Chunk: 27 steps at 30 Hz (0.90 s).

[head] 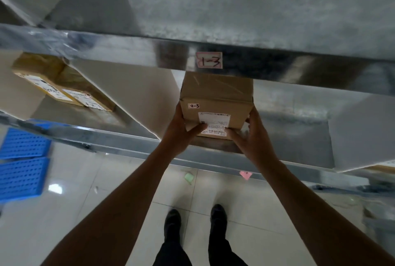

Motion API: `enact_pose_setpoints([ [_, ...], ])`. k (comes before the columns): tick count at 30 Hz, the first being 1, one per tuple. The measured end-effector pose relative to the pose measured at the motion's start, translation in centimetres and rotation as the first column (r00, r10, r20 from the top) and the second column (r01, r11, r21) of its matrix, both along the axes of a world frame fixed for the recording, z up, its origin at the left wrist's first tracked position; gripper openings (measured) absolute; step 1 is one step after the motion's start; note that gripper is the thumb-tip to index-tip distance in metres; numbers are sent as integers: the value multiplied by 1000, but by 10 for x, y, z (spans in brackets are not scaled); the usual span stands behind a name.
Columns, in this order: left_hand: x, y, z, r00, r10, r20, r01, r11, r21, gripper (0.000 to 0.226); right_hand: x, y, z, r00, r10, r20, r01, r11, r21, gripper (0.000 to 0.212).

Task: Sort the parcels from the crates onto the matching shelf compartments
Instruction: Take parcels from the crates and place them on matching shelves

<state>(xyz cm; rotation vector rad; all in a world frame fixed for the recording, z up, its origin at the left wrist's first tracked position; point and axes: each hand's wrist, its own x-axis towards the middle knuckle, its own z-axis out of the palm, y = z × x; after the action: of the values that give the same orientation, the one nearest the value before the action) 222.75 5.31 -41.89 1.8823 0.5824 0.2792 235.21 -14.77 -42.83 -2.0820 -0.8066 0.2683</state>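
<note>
A brown cardboard parcel with a white shipping label and a small tag reading 2-3 sits in the middle compartment of the lower metal shelf. My left hand grips its left side with the thumb on the near face. My right hand grips the right side, thumb on the label. The parcel's far end is hidden under the upper shelf's front rail, which carries a pink tag reading 1-3.
White dividers wall the compartment on both sides. Another taped parcel lies in the compartment to the left. Blue perforated crates stand on the tiled floor at the left. A pink note sticks to the lower rail.
</note>
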Motion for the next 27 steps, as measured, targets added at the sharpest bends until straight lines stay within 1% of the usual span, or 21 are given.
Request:
enact_pose_setpoints([
  [3, 5, 5, -8, 999, -2, -49, 2, 1000, 5, 68, 5, 5, -7, 999, 4, 33, -4, 1000, -11, 97],
  [6, 5, 6, -13, 998, 10, -67, -9, 1000, 10, 61, 6, 4, -12, 999, 23, 49, -21, 999, -45, 97],
  [9, 1, 0, -12, 998, 3, -59, -5, 999, -33, 65, 6, -5, -15, 998, 64, 21, -61, 993, -106, 95],
  [10, -2, -4, -12, 998, 4, -58, -6, 1000, -31, 68, 5, -9, -19, 996, 76, 40, -69, 986, -153, 91],
  [11, -6, -8, -12, 997, 7, -73, -8, 1000, -4, 68, 3, -15, -23, 993, 90, 82, -69, 970, -234, 86],
  [12, -11, -13, -13, 995, 8, -99, -3, 998, 56, 68, 0, -21, -27, 984, 116, 134, -63, 936, -345, 81],
  [14, -27, -24, -20, 979, 9, -202, 42, 969, 243, 68, -10, -34, -33, 963, 192, 188, -58, 832, -552, 74],
  [16, -48, -33, -30, 923, 49, -381, 127, 898, 421, 78, -27, -46, -37, 956, 225, 190, -55, 772, -633, 72],
  [17, -59, -38, -36, 889, 55, -455, 185, 865, 466, 84, -36, -50, -37, 955, 230, 188, -55, 758, -650, 73],
  [19, -79, -46, -45, 849, 34, -527, 278, 821, 499, 89, -56, -52, -35, 956, 238, 174, -59, 733, -677, 75],
  [22, -110, -55, -46, 862, 2, -506, 290, 818, 496, 83, -89, -48, -25, 964, 235, 124, -88, 722, -687, 73],
  [24, -139, -58, -38, 889, 20, -458, 242, 829, 505, 79, -117, -40, -14, 968, 233, 99, -113, 746, -656, 70],
  [27, -194, -56, -21, 924, 103, -369, 112, 849, 517, 77, -169, -23, 3, 959, 266, 99, -152, 778, -610, 69],
])
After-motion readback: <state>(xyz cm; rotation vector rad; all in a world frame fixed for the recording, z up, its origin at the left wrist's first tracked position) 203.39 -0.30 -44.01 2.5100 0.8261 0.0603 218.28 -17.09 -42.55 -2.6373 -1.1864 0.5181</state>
